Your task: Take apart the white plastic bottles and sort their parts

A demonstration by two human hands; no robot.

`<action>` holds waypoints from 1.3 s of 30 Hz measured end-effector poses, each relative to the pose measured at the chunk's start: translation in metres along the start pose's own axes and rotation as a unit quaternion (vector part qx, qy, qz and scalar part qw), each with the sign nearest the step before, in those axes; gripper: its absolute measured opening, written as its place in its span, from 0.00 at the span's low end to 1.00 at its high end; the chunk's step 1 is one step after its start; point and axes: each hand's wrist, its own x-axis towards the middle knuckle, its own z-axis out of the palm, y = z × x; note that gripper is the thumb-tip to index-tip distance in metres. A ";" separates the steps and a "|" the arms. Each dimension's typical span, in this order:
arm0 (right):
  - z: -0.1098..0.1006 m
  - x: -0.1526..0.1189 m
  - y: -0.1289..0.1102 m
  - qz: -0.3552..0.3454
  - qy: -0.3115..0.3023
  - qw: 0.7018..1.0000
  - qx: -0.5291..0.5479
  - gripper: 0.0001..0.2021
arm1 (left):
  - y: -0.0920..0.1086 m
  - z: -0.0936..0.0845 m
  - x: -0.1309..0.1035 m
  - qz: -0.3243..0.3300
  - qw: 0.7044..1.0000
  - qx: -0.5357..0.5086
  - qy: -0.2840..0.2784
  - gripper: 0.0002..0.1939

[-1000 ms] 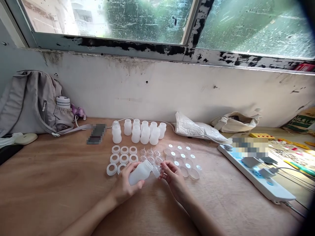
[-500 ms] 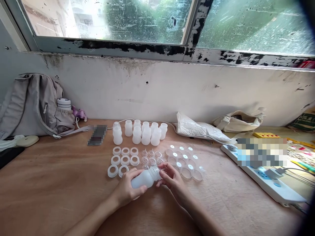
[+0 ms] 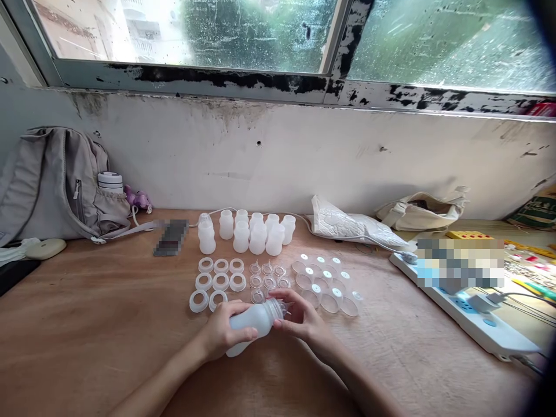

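A frosted baby bottle (image 3: 252, 324) lies tilted in my left hand (image 3: 223, 333), its neck pointing up and to the right. My left fingers and thumb wrap round its body. A pale ridged collar (image 3: 274, 310) circles the bottle's neck, and a clear nipple (image 3: 285, 308) sticks out of it. My right hand (image 3: 302, 318) is closed round this end, thumb below and fingers above, gripping the collar. Just beyond my hands are rows of white rings (image 3: 220, 282), clear nipples (image 3: 269, 282) and clear domed caps (image 3: 329, 304). My hands partly hide the nearest rings and nipples.
Several frosted bottles (image 3: 258, 237) stand behind the rows; one bottle at the left (image 3: 207, 234) has a clear top. A phone (image 3: 171, 237) and a grey backpack (image 3: 65, 179) are at left. A white package (image 3: 351, 226) and a power strip (image 3: 460, 307) are at right.
The bottle has tipped slightly and shifted left and down in my left hand. My right fingers have moved over its neck, where the collar and nipple tip now show.
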 end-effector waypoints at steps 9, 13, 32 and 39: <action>0.000 -0.001 -0.002 -0.031 -0.056 0.997 -0.037 0.16 | 0.001 -0.007 0.003 -0.143 0.965 -0.189 -0.109 0.12; -0.002 -0.002 0.003 -0.049 -0.061 0.996 -0.039 0.16 | -0.003 -0.009 0.003 -0.175 0.947 -0.240 -0.125 0.13; -0.003 -0.002 0.007 0.009 -0.024 0.999 -0.043 0.21 | -0.010 -0.013 0.004 -0.184 0.933 -0.266 -0.159 0.14; 0.001 -0.004 -0.001 0.018 -0.022 0.999 -0.025 0.20 | -0.008 -0.014 0.004 -0.185 0.931 -0.269 -0.165 0.14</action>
